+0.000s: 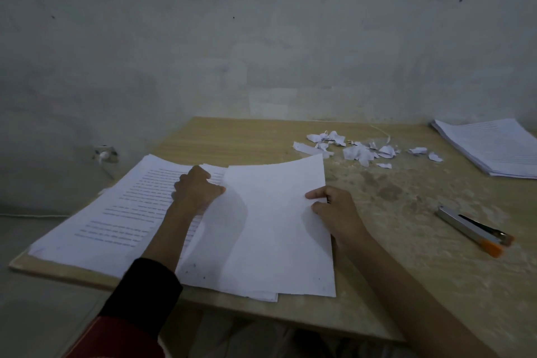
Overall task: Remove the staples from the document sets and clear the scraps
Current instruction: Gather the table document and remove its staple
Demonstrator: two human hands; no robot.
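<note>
Desk (406, 259) against grey wall (261, 23), scraps (358, 152) strewn; left hand (197, 190), right hand (338, 212) pinching sheet (276, 229)

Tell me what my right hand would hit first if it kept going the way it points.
Probably the left hand, after crossing the curved blank white paper sheet the right hand pinches; depth is unclear.
</note>
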